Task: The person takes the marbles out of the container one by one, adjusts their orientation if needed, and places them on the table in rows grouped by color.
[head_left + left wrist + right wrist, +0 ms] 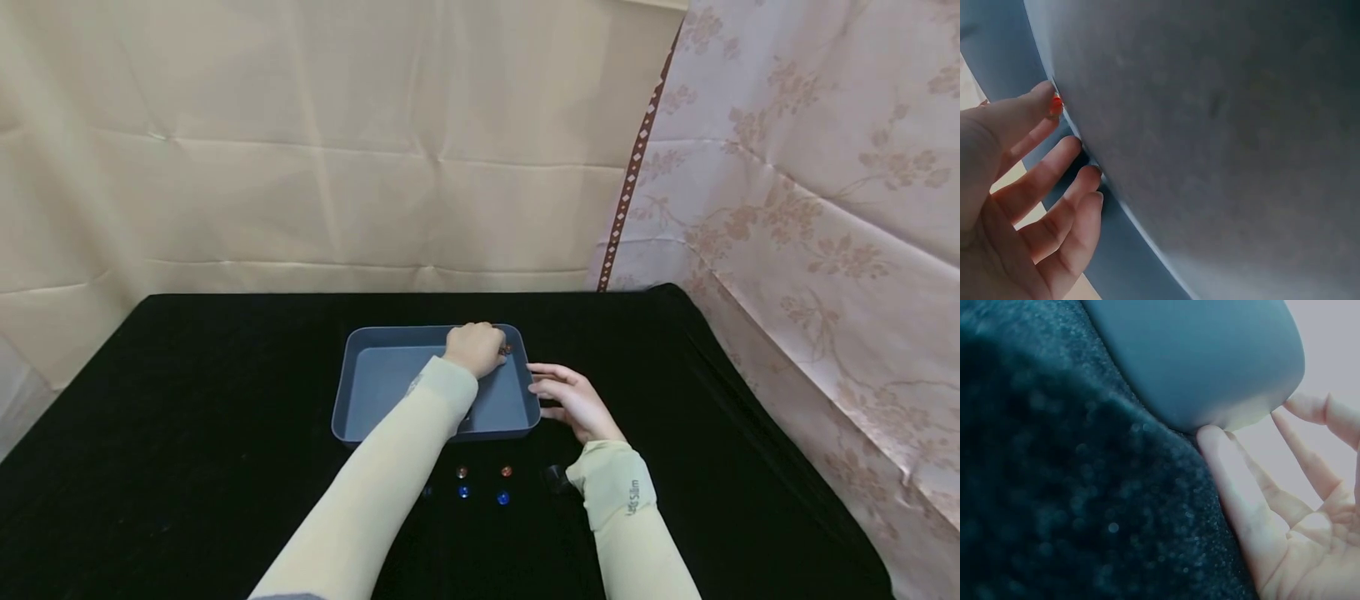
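Observation:
A shallow blue-grey tray [390,371] lies on the black cloth. My left hand [477,348] reaches over into its far right part. Between the thumb and forefinger of that hand, a small orange-red glass marble [1055,105] shows at the tray's inner edge in the left wrist view. The other left fingers are spread and bent, with their tips close to the tray floor. At the tray's right side, my right hand [576,402] touches the outer wall with its fingertips. Its fingers are spread and hold nothing, as the right wrist view shows.
In front of the tray lie orange marbles [506,471] and blue marbles [503,497], some partly behind the left sleeve [390,483]. Black cloth [210,400] covers the table. A cream curtain [337,167] hangs behind, and a floral curtain [810,208] borders the right side.

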Demonstrator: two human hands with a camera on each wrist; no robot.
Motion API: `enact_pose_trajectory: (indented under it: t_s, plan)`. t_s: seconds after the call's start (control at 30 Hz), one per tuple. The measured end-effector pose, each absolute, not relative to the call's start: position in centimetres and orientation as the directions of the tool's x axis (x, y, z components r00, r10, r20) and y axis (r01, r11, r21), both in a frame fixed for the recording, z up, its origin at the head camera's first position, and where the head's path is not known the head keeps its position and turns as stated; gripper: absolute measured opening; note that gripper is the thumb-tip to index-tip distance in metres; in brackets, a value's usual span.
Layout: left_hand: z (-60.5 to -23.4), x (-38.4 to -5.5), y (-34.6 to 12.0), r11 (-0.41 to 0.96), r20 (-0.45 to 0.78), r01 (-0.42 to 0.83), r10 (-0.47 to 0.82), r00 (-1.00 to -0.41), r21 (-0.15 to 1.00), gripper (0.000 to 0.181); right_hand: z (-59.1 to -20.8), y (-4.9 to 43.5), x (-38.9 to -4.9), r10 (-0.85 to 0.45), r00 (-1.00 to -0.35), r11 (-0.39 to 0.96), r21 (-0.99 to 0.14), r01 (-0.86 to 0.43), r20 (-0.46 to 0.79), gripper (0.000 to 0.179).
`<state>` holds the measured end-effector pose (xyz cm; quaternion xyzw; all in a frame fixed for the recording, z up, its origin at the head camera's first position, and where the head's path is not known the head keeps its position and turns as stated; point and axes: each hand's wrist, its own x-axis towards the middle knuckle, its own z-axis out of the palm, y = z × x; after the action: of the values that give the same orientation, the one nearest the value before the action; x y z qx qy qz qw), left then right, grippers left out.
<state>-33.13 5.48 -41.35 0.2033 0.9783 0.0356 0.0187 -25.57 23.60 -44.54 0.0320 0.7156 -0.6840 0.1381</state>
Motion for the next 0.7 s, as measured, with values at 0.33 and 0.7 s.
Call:
enact_pose_trajectory:
  t_s: [0.33, 0.7]
  plan:
    - [-41.36, -33.05, 5.68, 0.918, -0.012, 0.392, 0.393, -0.919, 0.056, 0.028, -44.59, 23.69, -25.55, -0.146, -0.961, 0.056, -0.972, 0.230, -0.235, 0.045]
    - [-41.86, -33.44, 6.12, 0.906, 0.013, 0.422, 0.422, -0.907, 0.037, 0.026, -44.39, 23.60, -25.41, -0.152, -0.959, 0.065, -0.971, 0.232, -0.239, 0.047]
